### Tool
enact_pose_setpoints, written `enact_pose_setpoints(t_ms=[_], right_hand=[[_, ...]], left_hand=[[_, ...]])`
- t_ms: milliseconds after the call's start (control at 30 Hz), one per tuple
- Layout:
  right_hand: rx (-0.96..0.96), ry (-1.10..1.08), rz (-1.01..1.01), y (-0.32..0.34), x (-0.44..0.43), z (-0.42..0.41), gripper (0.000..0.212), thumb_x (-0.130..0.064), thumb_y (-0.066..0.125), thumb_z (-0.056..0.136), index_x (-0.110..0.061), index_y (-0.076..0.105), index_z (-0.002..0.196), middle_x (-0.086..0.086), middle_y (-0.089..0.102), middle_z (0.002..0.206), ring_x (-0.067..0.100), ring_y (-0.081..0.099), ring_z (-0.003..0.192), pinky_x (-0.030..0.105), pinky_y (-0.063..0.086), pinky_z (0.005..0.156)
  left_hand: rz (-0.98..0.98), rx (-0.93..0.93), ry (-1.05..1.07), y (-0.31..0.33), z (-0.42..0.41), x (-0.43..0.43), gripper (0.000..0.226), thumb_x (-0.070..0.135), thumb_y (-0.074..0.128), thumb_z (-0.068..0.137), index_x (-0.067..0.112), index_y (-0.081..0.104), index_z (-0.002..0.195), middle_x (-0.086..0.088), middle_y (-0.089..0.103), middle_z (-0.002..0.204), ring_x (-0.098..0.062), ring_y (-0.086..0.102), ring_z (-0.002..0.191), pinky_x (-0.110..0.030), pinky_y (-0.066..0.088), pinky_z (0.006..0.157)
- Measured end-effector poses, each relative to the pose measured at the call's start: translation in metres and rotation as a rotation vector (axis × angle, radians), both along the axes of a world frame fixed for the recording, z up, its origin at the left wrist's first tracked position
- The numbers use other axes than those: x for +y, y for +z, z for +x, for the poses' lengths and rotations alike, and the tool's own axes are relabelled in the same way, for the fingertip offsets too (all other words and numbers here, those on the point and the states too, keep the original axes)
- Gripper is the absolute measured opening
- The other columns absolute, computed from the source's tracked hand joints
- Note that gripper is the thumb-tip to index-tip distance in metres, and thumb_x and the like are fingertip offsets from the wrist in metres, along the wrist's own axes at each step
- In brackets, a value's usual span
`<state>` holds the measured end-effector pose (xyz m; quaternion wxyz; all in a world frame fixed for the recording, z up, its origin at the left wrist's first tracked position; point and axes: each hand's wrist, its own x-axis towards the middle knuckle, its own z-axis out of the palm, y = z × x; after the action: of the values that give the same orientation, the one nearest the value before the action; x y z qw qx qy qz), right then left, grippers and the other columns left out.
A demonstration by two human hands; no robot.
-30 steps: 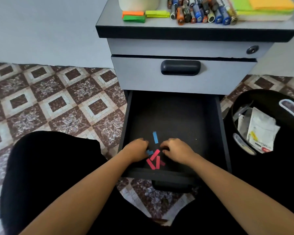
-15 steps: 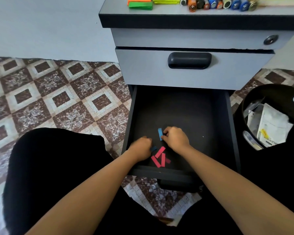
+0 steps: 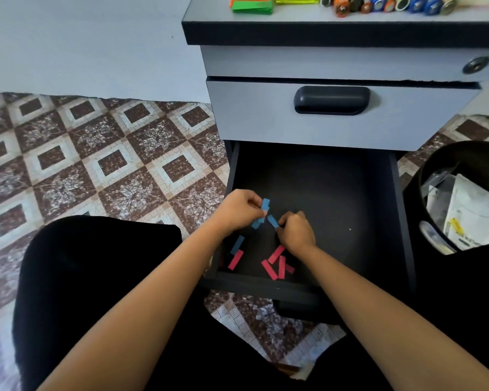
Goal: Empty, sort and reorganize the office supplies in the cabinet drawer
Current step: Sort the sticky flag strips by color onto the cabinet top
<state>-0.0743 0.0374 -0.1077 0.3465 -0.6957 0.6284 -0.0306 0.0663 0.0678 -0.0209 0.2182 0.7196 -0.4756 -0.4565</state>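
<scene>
Tiled floor point(image 3: 96, 165), bin point(image 3: 463, 150) right (papers point(image 3: 469, 210)); left hand point(image 3: 237, 211), right hand point(image 3: 297, 234) pinch strips point(image 3: 265, 205).

left hand point(image 3: 237, 211), right hand point(image 3: 297, 235): bare, on forearms point(image 3: 141, 311) uncovered to the near edge. black garment point(image 3: 96, 277): plain, matte, covers lap and both legs, left knee a rounded mass, right leg along the right edge.

The black drawer point(image 3: 336, 193) stands pulled open. Several blue strips point(image 3: 265, 206) are held just above its floor; red strips point(image 3: 277, 263) lie crisscrossed flat near its front wall.
</scene>
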Motion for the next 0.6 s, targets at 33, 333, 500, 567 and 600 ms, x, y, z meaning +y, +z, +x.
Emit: enact_pose_setpoints(t_ms=[33,333,500,567,600], right_hand=[[-0.007,-0.007,-0.001,0.0,0.001,0.002,0.019,-0.012,0.06,0.088,-0.009,0.062,0.106,0.013,0.048,0.119,0.03,0.054,0.105,0.037,0.048,0.087],[-0.278,0.228,0.026,0.006,0.009,0.005,0.021,-0.002,0.065,0.082,-0.01,0.061,0.1,0.002,0.06,0.085,0.021,0.06,0.084,0.04,0.051,0.082],[-0.144,0.601,0.023,0.018,0.011,0.026,0.023,-0.016,0.066,0.085,-0.017,0.07,0.107,0.003,0.067,0.103,0.019,0.059,0.097,0.033,0.047,0.087],[-0.049,0.691,0.002,0.02,0.013,0.035,0.029,-0.021,0.06,0.089,-0.028,0.066,0.116,-0.002,0.065,0.109,0.019,0.053,0.106,0.031,0.042,0.09],[-0.002,0.717,-0.019,0.021,0.013,0.038,0.032,-0.022,0.056,0.09,-0.031,0.062,0.12,-0.002,0.064,0.113,0.019,0.049,0.11,0.032,0.037,0.091]], left_hand=[[0.002,0.062,0.041,0.004,0.004,0.001,0.016,0.005,0.065,0.085,0.014,0.057,0.074,-0.003,0.057,0.069,-0.014,0.053,0.062,-0.023,0.046,0.059],[-0.013,0.257,0.217,0.015,0.026,0.003,0.017,0.003,0.063,0.087,0.014,0.055,0.076,-0.005,0.059,0.074,-0.011,0.054,0.062,-0.016,0.046,0.055],[-0.016,0.279,0.26,0.014,0.03,0.002,0.019,0.001,0.062,0.087,0.014,0.054,0.075,-0.004,0.059,0.073,-0.012,0.055,0.064,-0.019,0.045,0.059],[-0.016,0.283,0.272,0.014,0.031,0.001,0.019,0.001,0.061,0.087,0.015,0.054,0.074,-0.003,0.059,0.073,-0.012,0.056,0.065,-0.02,0.045,0.059],[-0.017,0.283,0.273,0.014,0.032,0.001,0.02,0.001,0.061,0.087,0.015,0.054,0.074,-0.003,0.059,0.073,-0.012,0.056,0.065,-0.021,0.045,0.06]])
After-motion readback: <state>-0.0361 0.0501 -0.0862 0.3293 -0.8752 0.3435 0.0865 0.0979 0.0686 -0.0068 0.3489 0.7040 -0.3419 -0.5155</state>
